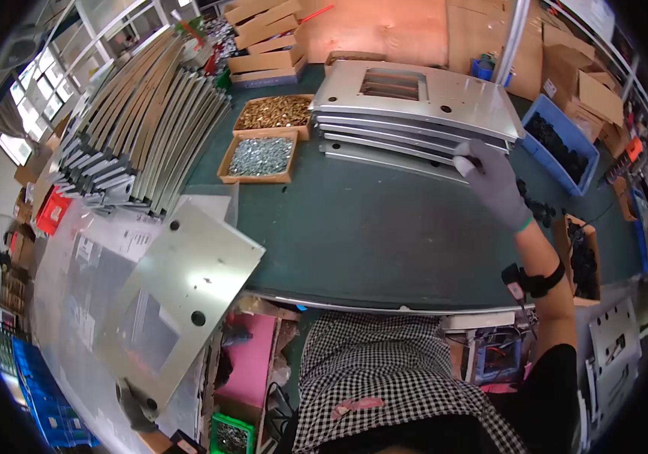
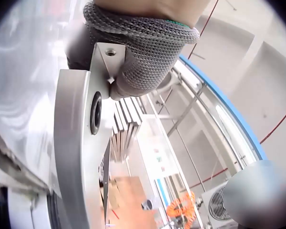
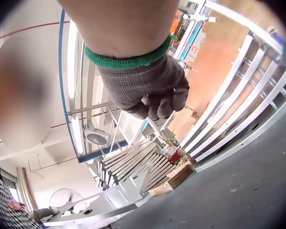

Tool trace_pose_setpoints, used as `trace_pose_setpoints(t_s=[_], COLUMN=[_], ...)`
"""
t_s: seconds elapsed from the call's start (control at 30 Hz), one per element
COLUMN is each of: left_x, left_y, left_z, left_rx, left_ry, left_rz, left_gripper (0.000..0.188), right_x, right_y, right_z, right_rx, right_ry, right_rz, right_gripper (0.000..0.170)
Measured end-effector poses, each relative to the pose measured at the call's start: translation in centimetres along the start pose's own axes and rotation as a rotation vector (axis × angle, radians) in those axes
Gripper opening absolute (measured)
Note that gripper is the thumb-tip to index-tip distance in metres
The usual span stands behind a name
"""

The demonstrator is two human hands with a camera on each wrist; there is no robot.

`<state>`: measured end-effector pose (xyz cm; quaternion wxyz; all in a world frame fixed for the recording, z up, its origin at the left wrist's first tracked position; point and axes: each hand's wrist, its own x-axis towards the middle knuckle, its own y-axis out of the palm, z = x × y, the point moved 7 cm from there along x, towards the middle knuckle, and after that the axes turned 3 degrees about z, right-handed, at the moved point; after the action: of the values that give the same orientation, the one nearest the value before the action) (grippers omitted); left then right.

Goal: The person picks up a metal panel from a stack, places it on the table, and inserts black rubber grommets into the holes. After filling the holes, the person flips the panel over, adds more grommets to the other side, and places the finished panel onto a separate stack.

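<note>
My left hand, in a grey knit glove, grips the near corner of a silver metal panel. The panel has a rectangular cutout and black-ringed holes, and it lies tilted at the left over clear plastic sheeting. In the left wrist view, the gloved fingers and thumb wrap the bent corner of the panel, near a black ring. My gloved right hand is raised by the front right of a stack of similar panels. Its fingers are loosely curled, with nothing showing in them.
Slotted panels stand in a row at the back left. Two cardboard trays hold brass-coloured parts and silver parts. On the right are a blue bin of black parts and a cardboard box of black pieces.
</note>
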<state>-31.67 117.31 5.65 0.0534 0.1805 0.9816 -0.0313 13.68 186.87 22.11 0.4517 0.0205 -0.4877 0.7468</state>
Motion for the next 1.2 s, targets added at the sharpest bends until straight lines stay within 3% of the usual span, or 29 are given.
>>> trace_pose_setpoints(t_s=[0.03, 0.07, 0.1, 0.13, 0.23, 0.27, 0.33, 0.4, 0.47, 0.53, 0.6, 0.67, 0.7, 0.8, 0.87, 0.93, 0.97, 1.07, 1.1, 1.13, 1.2], left_x=[0.3, 1.5, 1.5, 1.7, 4.4, 5.6, 8.7, 13.2, 23.1, 15.7, 15.8, 15.8, 15.1, 11.4, 10.5, 10.8, 9.5, 6.2, 5.8, 6.3, 4.1], left_y=[-2.9, -6.9, -8.5, -9.1, -10.0, -9.7, -7.7, -5.1, -6.5, 12.5, 21.5, 29.2, 33.2, 43.5, 47.7, 51.9, 52.7, 56.2, 56.6, 55.7, 57.1], left_z=[1.2, 4.0, 4.4, 4.3, 1.5, 0.2, -3.1, -4.8, -3.5, -12.1, -14.8, -16.1, -16.9, -18.5, -16.9, -13.9, -13.6, -11.6, -10.4, -8.2, -6.1], left_rx=[0.033, -0.083, -0.008, 0.126, 0.715, 0.927, 1.275, 1.382, 1.125, 1.093, 0.962, 0.898, 0.917, 0.771, 0.426, -0.16, -0.173, -0.472, -0.395, -0.179, -0.095], left_ry=[0.021, -0.059, -0.078, -0.085, -0.051, -0.01, 0.139, 0.351, 0.568, 0.636, 0.59, 0.738, 0.715, 0.779, 0.562, 0.194, 0.06, -0.291, -0.233, -0.098, -0.154], left_rz=[-0.086, -0.008, -0.072, -0.162, -0.372, -0.428, -0.522, -0.458, -0.177, -0.103, -0.015, 0.109, 0.199, 0.51, 0.728, 1.14, 1.047, 1.181, 1.297, 0.986, 1.155], left_gripper=[0.041, 0.037, 0.036, 0.035, 0.032, 0.031, 0.03, 0.028, 0.049, 0.037, 0.038, 0.037, 0.038, 0.046, 0.063, 0.079, 0.092, 0.104, 0.098, 0.08, 0.052], right_x=[1.2, 2.7, 4.2, 5.4, 9.4, 10.2, 11.6, 13.1, 14.5, 15.5, 16.7, 17.5, 17.7, 16.5, 12.3, 7.5, 4.6, -4.0, -6.6, -8.7, -10.8], right_y=[-0.4, -0.8, -0.9, -0.7, 2.3, 3.5, 5.6, 7.6, 8.2, 7.8, 7.5, 6.5, 5.9, 2.7, 0.9, 1.0, 1.8, 5.3, 7.1, 8.7, 10.4], right_z=[-1.3, -2.2, -2.9, -3.9, -6.3, -7.3, -7.5, -7.8, -6.7, -5.5, -6.1, -5.5, -5.8, -2.2, 2.1, 5.8, 7.0, 9.0, 8.7, 7.9, 6.2], right_rx=[-0.069, -0.241, -0.412, -0.49, -0.596, -0.595, -0.61, -0.627, -0.65, -0.701, -0.661, -0.666, -0.673, -0.678, -0.649, -0.746, -0.642, -0.442, -0.48, -0.511, -0.419], right_ry=[-0.005, -0.089, -0.179, -0.15, -0.174, -0.103, -0.202, -0.18, -0.118, -0.046, -0.09, -0.137, -0.266, -0.326, -0.453, -0.431, -0.46, -0.467, -0.424, -0.383, -0.292], right_rz=[-0.065, -0.119, -0.159, -0.178, 0.037, 0.137, 0.137, 0.222, 0.361, 0.504, 0.438, 0.358, 0.228, 0.131, 0.032, 0.152, 0.192, 0.406, 0.509, 0.61, 0.662], right_gripper=[0.016, 0.019, 0.021, 0.028, 0.048, 0.052, 0.052, 0.051, 0.043, 0.04, 0.042, 0.039, 0.041, 0.045, 0.048, 0.05, 0.05, 0.049, 0.048, 0.048, 0.052])
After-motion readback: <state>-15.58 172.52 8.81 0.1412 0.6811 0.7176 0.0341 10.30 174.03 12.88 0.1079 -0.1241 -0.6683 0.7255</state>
